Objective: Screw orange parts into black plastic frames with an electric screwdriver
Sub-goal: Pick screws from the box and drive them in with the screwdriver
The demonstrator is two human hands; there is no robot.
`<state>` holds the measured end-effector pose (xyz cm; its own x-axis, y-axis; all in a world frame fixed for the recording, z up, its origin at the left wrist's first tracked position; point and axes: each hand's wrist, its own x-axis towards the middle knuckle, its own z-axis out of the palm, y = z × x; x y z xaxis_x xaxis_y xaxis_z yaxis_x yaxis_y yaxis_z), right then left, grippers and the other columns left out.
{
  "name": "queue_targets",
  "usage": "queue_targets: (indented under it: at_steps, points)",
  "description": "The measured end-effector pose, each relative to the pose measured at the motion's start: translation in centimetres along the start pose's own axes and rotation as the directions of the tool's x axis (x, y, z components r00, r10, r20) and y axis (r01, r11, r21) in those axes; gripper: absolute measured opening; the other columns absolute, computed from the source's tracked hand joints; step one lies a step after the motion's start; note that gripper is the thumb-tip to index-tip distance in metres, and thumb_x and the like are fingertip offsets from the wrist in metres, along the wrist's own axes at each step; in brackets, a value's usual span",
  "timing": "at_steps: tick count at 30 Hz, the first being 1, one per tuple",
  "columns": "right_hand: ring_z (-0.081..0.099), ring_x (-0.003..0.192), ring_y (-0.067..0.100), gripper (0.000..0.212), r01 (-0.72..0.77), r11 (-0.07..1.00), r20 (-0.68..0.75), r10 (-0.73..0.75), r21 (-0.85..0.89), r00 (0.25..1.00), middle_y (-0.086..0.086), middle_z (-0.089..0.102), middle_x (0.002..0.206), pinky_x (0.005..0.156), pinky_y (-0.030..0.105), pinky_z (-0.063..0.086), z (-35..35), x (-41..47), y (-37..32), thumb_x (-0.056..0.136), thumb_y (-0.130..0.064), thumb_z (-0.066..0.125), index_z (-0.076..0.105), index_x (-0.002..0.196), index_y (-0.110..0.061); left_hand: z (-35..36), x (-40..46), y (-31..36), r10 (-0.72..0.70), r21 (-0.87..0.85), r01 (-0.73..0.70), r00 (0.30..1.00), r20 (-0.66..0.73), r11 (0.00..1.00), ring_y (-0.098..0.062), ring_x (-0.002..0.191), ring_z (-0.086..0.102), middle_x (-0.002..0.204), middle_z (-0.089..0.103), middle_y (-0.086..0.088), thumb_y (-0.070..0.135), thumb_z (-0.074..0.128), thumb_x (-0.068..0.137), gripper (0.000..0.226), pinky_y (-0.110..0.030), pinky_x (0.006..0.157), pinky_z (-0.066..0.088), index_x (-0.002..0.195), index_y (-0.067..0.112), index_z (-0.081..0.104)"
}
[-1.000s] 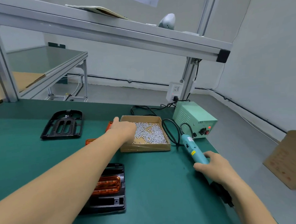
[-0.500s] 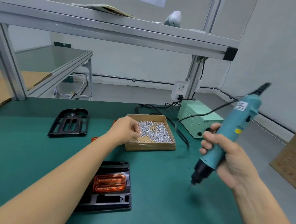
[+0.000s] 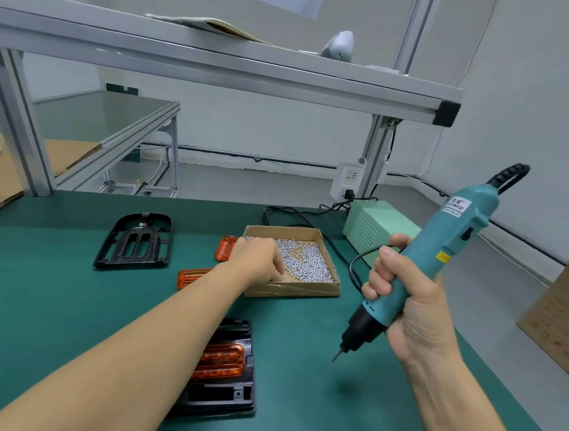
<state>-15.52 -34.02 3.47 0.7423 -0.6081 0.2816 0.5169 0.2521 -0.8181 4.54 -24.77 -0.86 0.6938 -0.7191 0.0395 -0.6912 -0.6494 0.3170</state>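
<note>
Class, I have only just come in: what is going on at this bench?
A person is assembling parts. The right hand grips a teal electric screwdriver, held above the table. The left hand reaches into a cardboard box of screws. A black frame with an orange part seated in it waits nearby.

The left arm stretches forward and rightward, bare from forearm to wrist, its left hand [image 3: 260,258] turned knuckles up with the fingers curled downward at the tips; whether they pinch anything cannot be told. The right arm rises from the lower right, the wrist bent back. The right hand [image 3: 405,303] is raised in the air, its fingers [image 3: 378,278] wrapped in a fist round a slanting tool body, the thumb out of sight behind it.
</note>
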Motion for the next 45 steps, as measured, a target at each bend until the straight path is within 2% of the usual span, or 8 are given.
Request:
queue_targets:
  at_steps: [10,19,24,28,31,35,39,45]
  points:
    - [0.037,0.042,0.010,0.021,0.017,0.999,0.008,-0.016,-0.036,1.000,-0.002,0.038,0.054,0.044,0.023,0.038,-0.6,0.0,0.2,0.073,-0.007,0.062,0.053,0.089,-0.017,0.5,1.4,1.1,0.126,0.227,-0.128,0.992,0.024,0.966,-0.014,0.095,0.059,0.093,0.069,0.008,0.017,0.064,0.085,0.012,-0.035,0.095,0.030,0.086,0.026,0.073]
    - [0.037,0.042,0.011,0.021,-0.006,0.999,-0.001,0.006,-0.049,1.000,-0.002,0.036,0.053,0.044,0.023,0.038,-0.2,-0.1,0.5,0.073,-0.006,0.062,0.053,0.088,-0.017,-0.9,2.2,1.9,0.328,0.396,-0.415,0.905,0.271,0.819,-0.015,0.076,0.052,0.085,0.062,0.006,0.009,0.056,0.085,0.020,-0.032,0.081,0.046,0.092,0.023,0.068]
    - [0.037,0.042,0.011,0.020,-0.012,0.999,-0.006,0.012,-0.041,1.000,-0.002,0.036,0.054,0.044,0.023,0.038,-0.1,-0.3,0.3,0.073,-0.006,0.062,0.054,0.086,-0.018,-0.9,2.1,1.3,0.329,0.288,-0.398,0.907,0.261,0.871,-0.016,0.071,0.052,0.076,0.059,0.003,0.015,0.057,0.085,0.008,-0.026,0.060,0.040,0.082,0.015,0.065]
    - [0.038,0.042,0.010,0.020,0.001,1.000,-0.006,-0.001,-0.019,1.000,-0.003,0.038,0.054,0.044,0.023,0.039,0.0,-0.3,-0.1,0.073,-0.006,0.062,0.054,0.087,-0.018,-1.0,0.6,-0.3,0.174,-0.237,-0.169,0.985,0.001,0.957,-0.009,0.054,0.049,0.056,0.054,0.007,0.012,0.068,0.073,0.019,-0.019,0.050,0.039,0.060,0.017,0.055]
    - [0.037,0.042,0.009,0.019,0.008,0.999,-0.029,-0.006,0.040,1.000,-0.005,0.038,0.053,0.044,0.022,0.039,0.2,-0.4,-0.1,0.073,-0.007,0.061,0.053,0.085,-0.019,-1.0,-2.5,-0.2,0.005,-0.638,-0.081,0.993,-0.121,0.766,-0.002,0.045,0.046,0.049,0.056,0.010,-0.001,0.067,0.068,0.022,-0.015,0.048,0.039,0.057,0.016,0.060]
    - [0.037,0.041,0.007,0.017,0.064,0.987,-0.040,-0.058,0.148,0.997,-0.007,0.037,0.053,0.045,0.019,0.039,1.3,-0.6,0.1,0.077,-0.007,0.056,0.051,0.087,-0.020,-1.2,-7.8,-0.5,-0.120,-0.969,0.005,0.992,-0.025,0.248,-0.010,0.049,0.052,0.064,0.065,-0.007,-0.005,0.071,0.073,0.018,-0.019,0.050,0.046,0.083,0.010,0.075]
    - [0.037,0.042,0.005,0.014,0.134,0.960,-0.046,-0.126,0.247,0.991,-0.009,0.037,0.054,0.045,0.018,0.038,3.0,-0.9,0.1,0.082,-0.010,0.053,0.051,0.085,-0.023,-1.9,-12.6,-0.9,-0.138,-0.986,0.061,0.987,0.083,-0.156,-0.012,0.059,0.065,0.080,0.071,-0.013,0.002,0.068,0.067,0.013,-0.019,0.053,0.054,0.074,0.008,0.077]
    - [0.039,0.042,0.003,0.011,0.194,0.919,-0.063,-0.183,0.345,0.981,-0.010,0.040,0.053,0.047,0.016,0.039,6.2,-1.5,0.2,0.085,-0.013,0.051,0.050,0.080,-0.023,-1.6,-16.5,-0.7,-0.139,-0.864,0.152,0.959,0.246,-0.479,-0.013,0.058,0.065,0.075,0.069,-0.009,0.004,0.067,0.065,0.011,-0.020,0.046,0.054,0.068,0.010,0.076]
